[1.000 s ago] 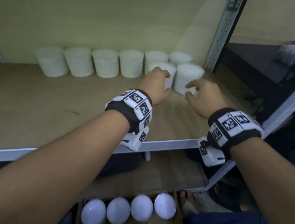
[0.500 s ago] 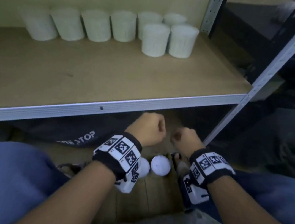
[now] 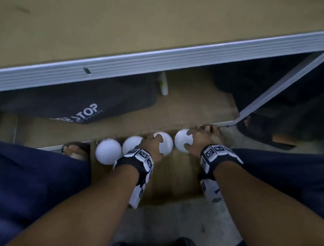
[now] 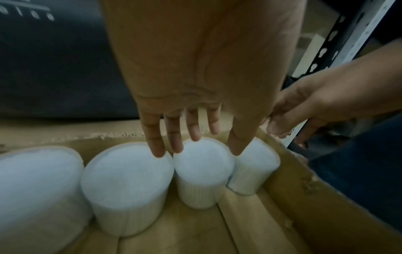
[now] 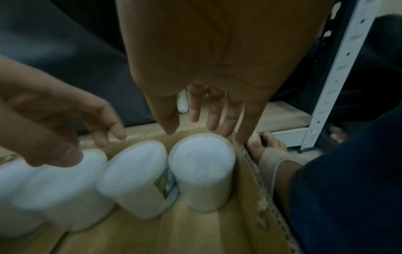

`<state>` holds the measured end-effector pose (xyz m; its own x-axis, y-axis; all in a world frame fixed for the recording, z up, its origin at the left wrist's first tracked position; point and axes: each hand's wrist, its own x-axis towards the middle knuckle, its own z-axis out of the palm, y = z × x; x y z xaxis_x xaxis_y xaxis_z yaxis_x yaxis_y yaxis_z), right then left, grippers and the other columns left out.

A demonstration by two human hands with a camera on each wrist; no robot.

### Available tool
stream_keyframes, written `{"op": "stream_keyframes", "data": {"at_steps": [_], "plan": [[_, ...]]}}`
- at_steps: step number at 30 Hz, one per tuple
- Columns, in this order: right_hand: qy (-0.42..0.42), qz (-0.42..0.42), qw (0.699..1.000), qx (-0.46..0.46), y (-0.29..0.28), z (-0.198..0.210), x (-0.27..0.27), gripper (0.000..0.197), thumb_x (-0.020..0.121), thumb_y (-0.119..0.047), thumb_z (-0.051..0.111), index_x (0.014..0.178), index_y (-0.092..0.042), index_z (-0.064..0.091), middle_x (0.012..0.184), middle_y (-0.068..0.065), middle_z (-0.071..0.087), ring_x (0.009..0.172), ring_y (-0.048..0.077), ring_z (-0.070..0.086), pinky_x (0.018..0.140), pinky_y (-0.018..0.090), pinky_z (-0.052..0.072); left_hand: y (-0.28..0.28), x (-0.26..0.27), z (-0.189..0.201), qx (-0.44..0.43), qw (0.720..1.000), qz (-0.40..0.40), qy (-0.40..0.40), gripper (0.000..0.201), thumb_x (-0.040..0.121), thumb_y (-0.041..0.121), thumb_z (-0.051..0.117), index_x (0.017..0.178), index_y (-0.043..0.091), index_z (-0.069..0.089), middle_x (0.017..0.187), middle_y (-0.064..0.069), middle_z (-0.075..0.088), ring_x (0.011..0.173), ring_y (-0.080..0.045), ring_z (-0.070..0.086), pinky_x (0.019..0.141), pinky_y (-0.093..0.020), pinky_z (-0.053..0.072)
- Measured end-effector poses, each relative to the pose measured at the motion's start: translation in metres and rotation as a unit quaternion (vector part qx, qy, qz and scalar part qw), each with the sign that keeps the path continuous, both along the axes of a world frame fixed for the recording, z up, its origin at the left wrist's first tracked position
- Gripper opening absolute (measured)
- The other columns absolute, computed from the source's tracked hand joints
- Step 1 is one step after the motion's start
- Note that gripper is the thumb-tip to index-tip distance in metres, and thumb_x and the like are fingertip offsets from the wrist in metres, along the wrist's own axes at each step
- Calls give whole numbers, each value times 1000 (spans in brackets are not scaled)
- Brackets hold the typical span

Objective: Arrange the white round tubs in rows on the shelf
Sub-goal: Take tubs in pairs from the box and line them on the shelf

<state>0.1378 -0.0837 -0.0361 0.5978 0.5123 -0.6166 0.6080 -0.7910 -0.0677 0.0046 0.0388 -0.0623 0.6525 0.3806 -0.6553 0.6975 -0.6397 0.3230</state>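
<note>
Four white round tubs stand in a row in a cardboard box (image 3: 172, 177) on the floor below the shelf (image 3: 129, 16). My left hand (image 3: 153, 144) reaches down over the third tub (image 3: 166, 144). Its straight fingers (image 4: 174, 137) touch the far rims of the second and third tubs (image 4: 203, 159), and the thumb sits between the third and the end tub (image 4: 254, 165). My right hand (image 3: 194, 141) spreads over the rightmost tub (image 3: 181, 143), fingertips (image 5: 214, 120) at its far rim (image 5: 202, 158). Neither hand grips. The tubs on the shelf are out of view.
A dark bag (image 3: 73, 110) with white print lies under the shelf behind the box. The shelf's metal front rail (image 3: 144, 59) and slanted upright (image 3: 284, 80) stand close by. Blue-trousered knees flank the box, with a sandalled foot (image 3: 76, 150) at its left.
Both hands left the tubs on the shelf, dropped below its front rail as loose fists, and now spread open over two tubs in the box. The view tilted down.
</note>
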Motion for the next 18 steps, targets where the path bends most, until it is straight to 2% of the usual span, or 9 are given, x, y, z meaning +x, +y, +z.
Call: {"op": "stream_keyframes", "data": {"at_steps": [3, 6, 8, 12, 15, 18], "plan": [[9, 18, 1000, 7, 4, -14, -1, 62, 89, -37, 57, 145, -24, 33, 154, 9, 20, 144, 31, 14, 118, 38, 10, -2, 5, -17, 17, 1000, -10, 16, 64, 83, 28, 64, 139, 29, 32, 146, -4, 27, 130, -32, 36, 100, -47, 43], [4, 25, 1000, 15, 4, -30, -5, 71, 83, -38, 62, 146, -25, 30, 152, 10, 20, 142, 31, 18, 114, 39, 21, -5, 10, -33, 71, 996, -47, 17, 72, 79, 29, 68, 140, 32, 30, 147, -3, 26, 130, -32, 32, 99, -44, 41], [2, 29, 999, 15, 7, -41, -7, 78, 79, -40, 64, 146, -28, 27, 151, 10, 20, 142, 32, 19, 111, 43, 27, -7, 11, -43, 110, 991, -74, 9, 76, 75, 28, 70, 139, 34, 30, 144, -1, 29, 124, -33, 36, 97, -42, 42], [-3, 41, 999, -13, 12, -53, -10, 83, 79, -37, 62, 149, -26, 18, 153, 13, 16, 141, 37, 19, 109, 49, 25, -10, 14, -57, 157, 983, -93, -4, 83, 70, 28, 70, 140, 38, 26, 141, 0, 32, 111, -34, 45, 91, -42, 43], [-17, 50, 998, -22, 14, -61, -13, 81, 81, -34, 59, 149, -25, 16, 151, 15, 16, 140, 38, 19, 109, 51, 22, -13, 13, -61, 180, 979, -99, -8, 81, 74, 36, 66, 142, 40, 23, 141, -2, 33, 108, -33, 51, 90, -44, 41], [-43, 51, 998, -13, 15, -64, -12, 71, 83, -23, 55, 145, -25, 22, 146, 15, 23, 134, 37, 27, 106, 49, 27, -14, 13, -60, 197, 976, -91, -17, 73, 79, 40, 61, 141, 41, 24, 136, 0, 37, 104, -29, 54, 86, -42, 40]]}}
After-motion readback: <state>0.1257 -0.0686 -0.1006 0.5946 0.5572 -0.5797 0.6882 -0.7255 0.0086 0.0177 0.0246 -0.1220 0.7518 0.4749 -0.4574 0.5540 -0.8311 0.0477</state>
